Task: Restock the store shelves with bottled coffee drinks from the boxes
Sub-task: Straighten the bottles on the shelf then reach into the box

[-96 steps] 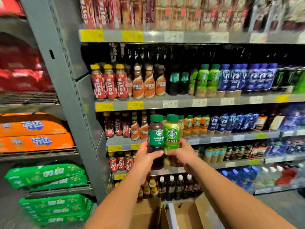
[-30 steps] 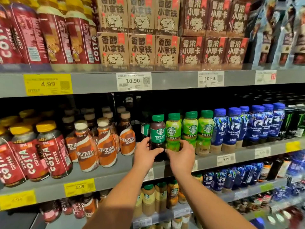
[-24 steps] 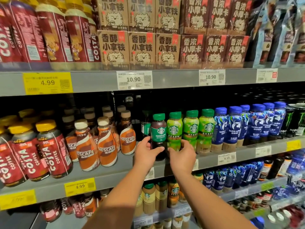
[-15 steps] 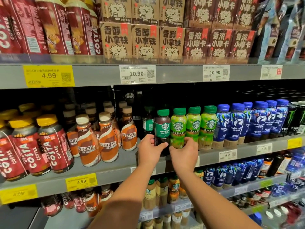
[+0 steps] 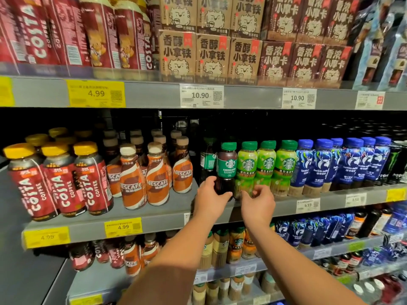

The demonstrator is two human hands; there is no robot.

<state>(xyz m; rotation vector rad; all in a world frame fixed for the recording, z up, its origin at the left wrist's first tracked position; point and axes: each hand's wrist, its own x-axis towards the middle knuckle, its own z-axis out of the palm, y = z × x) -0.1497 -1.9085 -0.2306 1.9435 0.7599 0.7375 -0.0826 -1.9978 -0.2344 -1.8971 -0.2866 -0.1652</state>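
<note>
A dark Starbucks Americano bottle (image 5: 226,166) with a green cap stands at the front of the middle shelf (image 5: 158,214). My left hand (image 5: 210,198) grips its base, thumb across the front. Right beside it stands a light-green Starbucks bottle (image 5: 247,166), first of a row of three alike. My right hand (image 5: 257,203) hovers just in front of that bottle's base with loosely curled fingers that hold nothing. Another dark bottle (image 5: 207,159) stands behind the Americano.
Nescafe bottles (image 5: 154,177) and Costa bottles (image 5: 59,183) fill the shelf to the left, blue Luckin bottles (image 5: 323,166) to the right. Coffee cartons (image 5: 211,56) sit on the shelf above. More bottles stand on the lower shelves (image 5: 220,249).
Both bottles have been set down on the middle shelf. My right hand has come off the light-green bottle and dropped slightly; my left hand still holds the Americano.
</note>
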